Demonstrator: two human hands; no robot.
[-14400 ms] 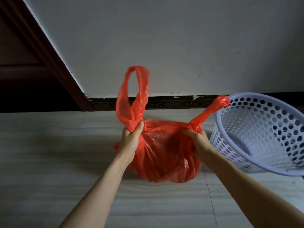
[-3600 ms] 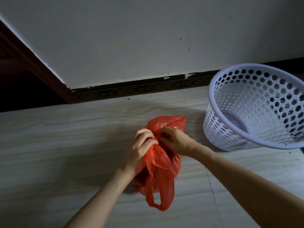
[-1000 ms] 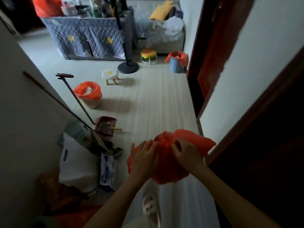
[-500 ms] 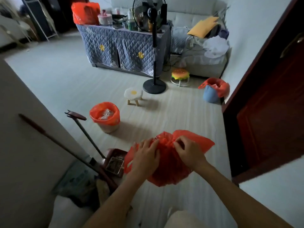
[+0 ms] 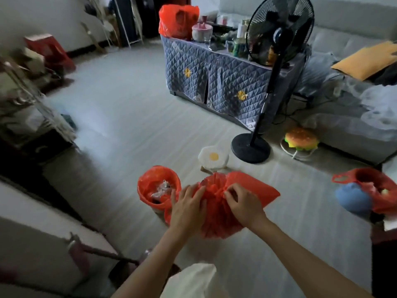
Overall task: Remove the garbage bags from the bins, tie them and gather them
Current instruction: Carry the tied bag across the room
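I hold a filled red garbage bag in the air in front of me. My left hand grips its left side and my right hand pinches the gathered top, with a loose flap sticking out to the right. Just beyond my left hand a small bin lined with a red bag stands on the floor, with crumpled waste in it. At the right edge stands a blue bin lined with a red bag. Another red bag sits on the quilt-covered table.
A black standing fan stands ahead with its base on the floor. Beside it are an egg-shaped stool and a burger-shaped stool. A sofa runs along the right. A broom handle and wall are at lower left.
The view has swung from the hallway into the living room and come closer to the lined bin. Both hands keep hold of the red bag, which stays at chest height.
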